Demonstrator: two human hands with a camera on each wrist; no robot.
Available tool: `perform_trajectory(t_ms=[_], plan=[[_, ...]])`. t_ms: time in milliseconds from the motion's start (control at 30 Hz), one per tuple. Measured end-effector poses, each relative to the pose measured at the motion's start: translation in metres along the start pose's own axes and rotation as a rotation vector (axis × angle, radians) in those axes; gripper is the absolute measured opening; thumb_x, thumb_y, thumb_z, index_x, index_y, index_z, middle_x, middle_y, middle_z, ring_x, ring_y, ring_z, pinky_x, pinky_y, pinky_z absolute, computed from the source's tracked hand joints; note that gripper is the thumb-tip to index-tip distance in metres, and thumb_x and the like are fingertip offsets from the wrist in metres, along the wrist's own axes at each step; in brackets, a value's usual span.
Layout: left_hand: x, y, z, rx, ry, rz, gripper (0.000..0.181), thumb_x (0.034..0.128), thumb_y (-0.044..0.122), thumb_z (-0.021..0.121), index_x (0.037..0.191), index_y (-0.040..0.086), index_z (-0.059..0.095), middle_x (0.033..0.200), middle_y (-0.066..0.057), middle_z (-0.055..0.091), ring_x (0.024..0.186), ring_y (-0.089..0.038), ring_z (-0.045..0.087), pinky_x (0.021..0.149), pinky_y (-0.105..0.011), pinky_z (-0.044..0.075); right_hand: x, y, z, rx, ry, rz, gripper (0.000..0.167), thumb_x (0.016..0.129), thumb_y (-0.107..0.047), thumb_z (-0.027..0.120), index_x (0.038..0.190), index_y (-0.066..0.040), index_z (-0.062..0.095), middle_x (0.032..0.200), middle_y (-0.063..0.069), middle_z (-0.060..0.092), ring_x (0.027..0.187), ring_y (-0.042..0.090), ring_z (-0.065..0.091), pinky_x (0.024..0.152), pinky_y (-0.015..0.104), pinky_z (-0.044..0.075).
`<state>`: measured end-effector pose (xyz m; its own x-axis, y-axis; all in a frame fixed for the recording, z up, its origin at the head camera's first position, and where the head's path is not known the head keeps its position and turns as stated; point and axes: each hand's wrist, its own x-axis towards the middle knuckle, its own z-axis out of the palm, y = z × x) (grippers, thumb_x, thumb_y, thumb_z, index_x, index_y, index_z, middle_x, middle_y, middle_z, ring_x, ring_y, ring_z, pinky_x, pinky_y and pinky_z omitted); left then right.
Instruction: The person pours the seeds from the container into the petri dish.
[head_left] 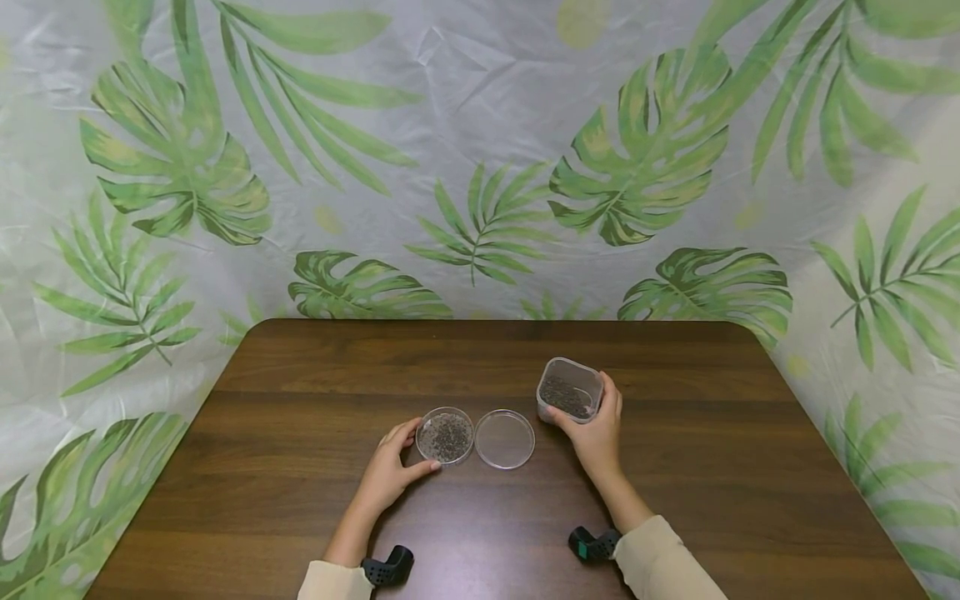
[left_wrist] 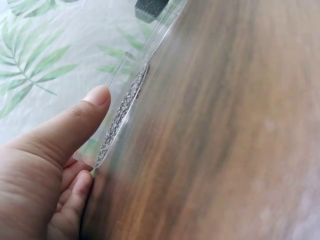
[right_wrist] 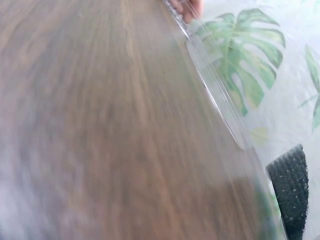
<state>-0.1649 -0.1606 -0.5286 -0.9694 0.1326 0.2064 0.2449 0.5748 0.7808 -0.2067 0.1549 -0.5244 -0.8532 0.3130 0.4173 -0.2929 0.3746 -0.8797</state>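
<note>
My left hand (head_left: 390,473) holds a round clear dish (head_left: 446,436) of dark granules by its left side, thumb at the near rim and fingers behind. In the left wrist view the thumb of that hand (left_wrist: 55,150) lies along the dish wall (left_wrist: 120,116), over a layer of granules. An empty clear dish or lid (head_left: 505,439) lies just right of it. Farther right, my right hand (head_left: 597,433) grips a squarish clear tub (head_left: 570,390) with dark granules in it. The right wrist view shows part of the tub (right_wrist: 290,192), but not the hand gripping it.
A brown wooden table (head_left: 300,367) lies under everything, its far edge against a light curtain (head_left: 495,108) printed with green leaves. Black wrist devices sit on the left wrist (head_left: 388,567) and the right wrist (head_left: 592,545).
</note>
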Motion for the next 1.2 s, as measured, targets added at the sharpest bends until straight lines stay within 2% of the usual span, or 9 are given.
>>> perform_trajectory(t_ms=[333, 600, 1200], plan=[[0.000, 0.001, -0.001, 0.004, -0.002, 0.001, 0.075, 0.0669, 0.033, 0.078, 0.129, 0.005, 0.047, 0.124, -0.011, 0.049, 0.103, -0.026, 0.052, 0.088, -0.040, 0.042, 0.001, 0.006, -0.009, -0.007, 0.040, -0.014, 0.098, 0.055, -0.019, 0.087, 0.133, 0.001, 0.031, 0.126, 0.014, 0.034, 0.112, 0.029, 0.036, 0.091, 0.044, 0.031], [0.000, 0.001, 0.000, 0.006, -0.004, -0.004, 0.074, 0.0669, 0.033, 0.078, 0.129, 0.006, 0.047, 0.123, -0.011, 0.049, 0.103, -0.026, 0.052, 0.088, -0.040, 0.042, 0.001, 0.010, -0.015, -0.008, 0.058, -0.030, 0.097, 0.055, -0.019, 0.087, 0.133, 0.000, 0.032, 0.127, 0.012, 0.034, 0.113, 0.028, 0.036, 0.092, 0.043, 0.031], [0.000, -0.002, 0.001, 0.013, 0.007, 0.008, 0.074, 0.0663, 0.034, 0.078, 0.128, 0.007, 0.048, 0.123, -0.010, 0.049, 0.102, -0.025, 0.052, 0.088, -0.040, 0.042, 0.005, 0.017, -0.026, -0.026, 0.096, 0.014, 0.097, 0.055, -0.019, 0.087, 0.133, 0.001, 0.033, 0.128, 0.013, 0.034, 0.114, 0.027, 0.035, 0.092, 0.041, 0.030]])
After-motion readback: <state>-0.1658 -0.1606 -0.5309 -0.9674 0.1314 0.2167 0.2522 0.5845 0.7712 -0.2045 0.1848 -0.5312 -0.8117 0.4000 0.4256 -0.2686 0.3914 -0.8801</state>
